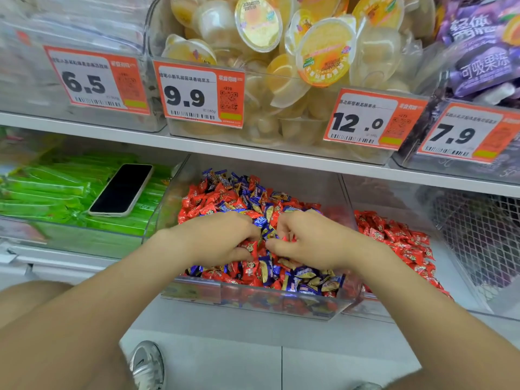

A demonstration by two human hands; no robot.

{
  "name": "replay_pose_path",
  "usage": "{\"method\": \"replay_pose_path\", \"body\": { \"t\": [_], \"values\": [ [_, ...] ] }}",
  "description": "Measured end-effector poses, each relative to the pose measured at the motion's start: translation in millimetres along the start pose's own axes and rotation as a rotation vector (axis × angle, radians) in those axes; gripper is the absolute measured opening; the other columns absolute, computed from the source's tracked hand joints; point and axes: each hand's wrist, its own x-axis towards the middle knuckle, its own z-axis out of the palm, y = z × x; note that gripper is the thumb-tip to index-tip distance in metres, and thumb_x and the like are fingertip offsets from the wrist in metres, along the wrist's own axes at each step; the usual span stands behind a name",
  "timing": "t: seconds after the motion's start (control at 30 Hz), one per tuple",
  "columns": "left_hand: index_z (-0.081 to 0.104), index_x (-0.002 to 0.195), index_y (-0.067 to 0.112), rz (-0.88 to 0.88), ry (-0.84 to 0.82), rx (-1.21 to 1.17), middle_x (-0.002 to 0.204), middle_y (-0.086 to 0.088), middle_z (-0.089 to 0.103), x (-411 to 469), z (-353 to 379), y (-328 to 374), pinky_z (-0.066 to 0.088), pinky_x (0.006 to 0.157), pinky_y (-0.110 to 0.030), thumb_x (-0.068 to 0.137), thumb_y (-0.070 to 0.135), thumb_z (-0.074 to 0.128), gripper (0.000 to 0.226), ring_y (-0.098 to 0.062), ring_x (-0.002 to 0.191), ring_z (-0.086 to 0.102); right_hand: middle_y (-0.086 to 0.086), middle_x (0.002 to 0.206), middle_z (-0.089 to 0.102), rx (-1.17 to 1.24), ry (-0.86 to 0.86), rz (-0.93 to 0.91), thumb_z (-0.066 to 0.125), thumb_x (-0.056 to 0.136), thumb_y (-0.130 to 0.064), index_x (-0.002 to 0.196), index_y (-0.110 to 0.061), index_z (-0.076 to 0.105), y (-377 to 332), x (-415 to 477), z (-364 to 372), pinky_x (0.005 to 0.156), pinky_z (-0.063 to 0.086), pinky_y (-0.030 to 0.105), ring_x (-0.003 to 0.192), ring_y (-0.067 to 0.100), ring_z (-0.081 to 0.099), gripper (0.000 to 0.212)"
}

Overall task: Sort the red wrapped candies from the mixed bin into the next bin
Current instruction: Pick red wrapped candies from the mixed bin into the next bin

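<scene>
in the mixed bin [253, 302], the left hand [222, 237] pinches a red candy [250, 246] in its grip. the right hand [309, 240] has its grip curled in the pile [239, 198], maybe holding some.

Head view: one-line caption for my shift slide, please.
Left hand pinches a red candy beside the right hand in the mixed bin; the next bin holds only red ones.

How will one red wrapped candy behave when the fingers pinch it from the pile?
Probably light: the red wrapped candy is small in the left hand. Its glossy wrapper looks slippery. Neighbours in the mixed bin may shift, since they lie loosely heaped.
</scene>
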Motion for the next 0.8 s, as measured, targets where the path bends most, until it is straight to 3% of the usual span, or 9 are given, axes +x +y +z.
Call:
{"method": "replay_pose_path", "body": {
  "t": [0.1,0.2,0.3,0.4,0.5,0.57,0.67,0.8],
  "values": [
    [0.056,0.095,0.018,-0.042,0.065,-0.130,0.077,0.004,0.055,-8.5,-7.2,-2.7,0.038,0.064,-0.035,0.103,0.046,0.060,0.029,-0.011,0.067,0.047,0.001,0.074,0.066,0.085,0.084,0.019,0.065,0.097,-0.032,0.088,-0.017,0.051,0.3,1.3,-1.4,0.059,0.041,0.036,0.075,0.022,0.062,0.022],
    [0.055,0.103,0.022,-0.084,0.111,-0.259,0.064,0.004,0.057,-19.5,-14.2,-5.3,0.037,0.057,-0.032,0.106,0.041,0.056,0.019,-0.010,0.055,0.048,-0.003,0.067,0.066,0.157,0.092,0.042,0.062,0.092,-0.023,0.096,-0.025,0.057,-7.8,7.1,5.8,0.075,0.056,0.042,0.075,0.015,0.062,0.007],
    [0.054,0.112,0.034,-0.127,0.101,-0.367,0.054,0.004,0.056,-26.9,-16.5,-9.7,0.035,0.050,-0.023,0.107,0.032,0.054,0.006,-0.007,0.045,0.046,-0.011,0.070,0.071,0.099,0.075,0.063,0.063,0.089,-0.029,0.090,-0.025,0.071,-16.4,13.8,17.4,0.088,0.057,0.040,0.080,0.009,0.063,0.009],
    [0.058,0.116,0.034,-0.149,0.076,-0.368,0.047,0.013,0.054,-29.6,-17.9,-10.7,0.035,0.047,-0.016,0.107,0.023,0.054,0.015,-0.006,0.041,0.042,0.000,0.071,0.072,-0.031,-0.017,0.082,0.070,0.087,-0.053,0.091,-0.019,0.074,-22.8,19.7,31.2,0.077,0.061,0.045,0.075,0.019,0.069,0.035],
    [0.058,0.109,0.028,-0.176,0.079,-0.367,0.050,0.018,0.056,-30.7,-17.4,-11.5,0.035,0.049,-0.018,0.106,0.018,0.052,0.013,-0.004,0.044,0.044,0.005,0.089,0.071,-0.219,-0.095,0.098,0.078,0.080,-0.067,0.110,-0.014,0.068,-27.4,21.9,37.2,0.075,0.061,0.043,0.087,0.027,0.069,0.062],
    [0.058,0.106,0.027,-0.194,0.088,-0.357,0.064,0.012,0.058,-32.2,-17.4,-11.8,0.035,0.054,-0.018,0.104,0.018,0.052,0.011,-0.002,0.055,0.048,0.005,0.091,0.069,-0.305,-0.098,0.063,0.082,0.080,-0.057,0.113,-0.013,0.069,-29.9,23.4,33.3,0.069,0.058,0.039,0.088,0.029,0.068,0.056],
    [0.059,0.106,0.031,-0.197,0.120,-0.312,0.101,0.009,0.050,-33.6,-17.7,-13.9,0.034,0.069,-0.016,0.105,0.026,0.055,0.006,0.001,0.083,0.049,0.003,0.085,0.063,-0.348,-0.127,0.035,0.081,0.084,-0.042,0.110,-0.016,0.068,-30.9,26.0,27.7,0.062,0.049,0.036,0.084,0.028,0.064,0.039],
    [0.056,0.102,0.029,-0.184,0.204,-0.316,0.101,0.008,0.050,-31.7,-20.9,-10.0,0.043,0.078,-0.028,0.105,0.024,0.051,0.008,-0.006,0.088,0.051,0.006,0.082,0.067,-0.251,-0.078,0.048,0.075,0.088,-0.045,0.101,-0.012,0.067,-26.7,27.8,22.4,0.067,0.055,0.039,0.080,0.027,0.064,0.036]
  ]
}}
